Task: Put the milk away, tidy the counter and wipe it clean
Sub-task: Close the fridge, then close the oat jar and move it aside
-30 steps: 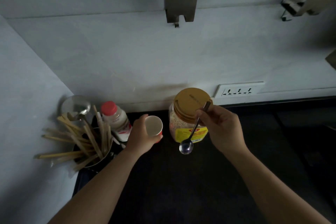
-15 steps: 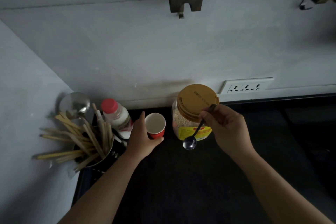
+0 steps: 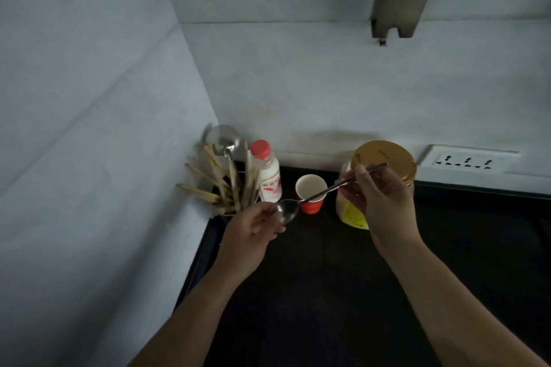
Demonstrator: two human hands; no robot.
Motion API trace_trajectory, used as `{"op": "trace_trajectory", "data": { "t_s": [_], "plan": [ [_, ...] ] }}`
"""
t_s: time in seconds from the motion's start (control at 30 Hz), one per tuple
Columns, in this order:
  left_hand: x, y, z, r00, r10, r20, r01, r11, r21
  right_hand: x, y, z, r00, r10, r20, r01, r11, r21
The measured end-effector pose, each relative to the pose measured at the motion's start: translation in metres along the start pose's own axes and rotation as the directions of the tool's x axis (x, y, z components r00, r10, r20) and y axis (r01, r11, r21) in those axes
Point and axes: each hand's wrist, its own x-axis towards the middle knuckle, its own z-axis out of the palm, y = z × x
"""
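Left hand (image 3: pixel 252 232) has left the red paper cup (image 3: pixel 310 193) and moved to the metal spoon (image 3: pixel 316 195).
Right hand (image 3: pixel 380 205) pinches the handle; left fingers close around the bowl above the black desk (image 3: pixel 328 292).

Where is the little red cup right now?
The red cup stands on the dark counter near the back wall, between the milk bottle and the yellow-lidded jar.

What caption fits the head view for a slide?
Both hands hold a spoon over the counter beside a cup.
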Motion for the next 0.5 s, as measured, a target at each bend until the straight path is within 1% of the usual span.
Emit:
{"op": "trace_trajectory", "data": {
  "t_s": [0.07,0.13,0.17,0.23,0.27,0.3,0.33,0.37,0.4,0.43,0.5],
  "plan": [
    [-0.002,0.008,-0.014,0.995,0.017,-0.093,-0.016,1.0,0.016,0.003,0.006,0.008,0.998,0.045,0.033,-0.044,0.999,-0.021],
    [0.0,0.014,-0.032,0.979,0.04,-0.198,-0.031,0.998,0.051,0.01,0.017,0.013,0.99,0.12,0.078,-0.116,0.992,-0.055],
    [0.003,0.017,-0.042,0.968,0.057,-0.245,-0.039,0.996,0.08,0.014,0.022,0.016,0.984,0.147,0.101,-0.137,0.986,-0.099],
    [0.008,0.024,-0.06,0.94,0.102,-0.326,-0.054,0.986,0.155,0.023,0.033,0.018,0.975,0.169,0.147,-0.122,0.951,-0.283],
    [0.012,0.028,-0.068,0.925,0.127,-0.357,-0.064,0.981,0.183,0.027,0.038,0.02,0.967,0.172,0.186,-0.091,0.921,-0.378],
    [0.016,0.033,-0.076,0.914,0.147,-0.378,-0.073,0.977,0.202,0.03,0.04,0.023,0.958,0.167,0.232,-0.033,0.871,-0.491],
    [0.019,0.038,-0.081,0.906,0.161,-0.391,-0.078,0.973,0.219,0.032,0.043,0.025,0.951,0.139,0.276,0.062,0.788,-0.612],
    [0.022,0.041,-0.086,0.9,0.178,-0.398,-0.082,0.966,0.246,0.035,0.047,0.027,0.942,0.105,0.318,0.165,0.679,-0.715],
    [0.025,0.045,-0.09,0.891,0.211,-0.402,-0.093,0.952,0.292,0.038,0.052,0.028,0.932,0.083,0.352,0.245,0.572,-0.783],
    [0.028,0.048,-0.093,0.88,0.252,-0.403,-0.107,0.931,0.348,0.04,0.056,0.03,0.921,0.091,0.379,0.291,0.485,-0.825],
    [0.032,0.051,-0.097,0.863,0.317,-0.394,-0.129,0.891,0.436,0.045,0.064,0.033,0.907,0.125,0.402,0.337,0.355,-0.872]
  ]
}}
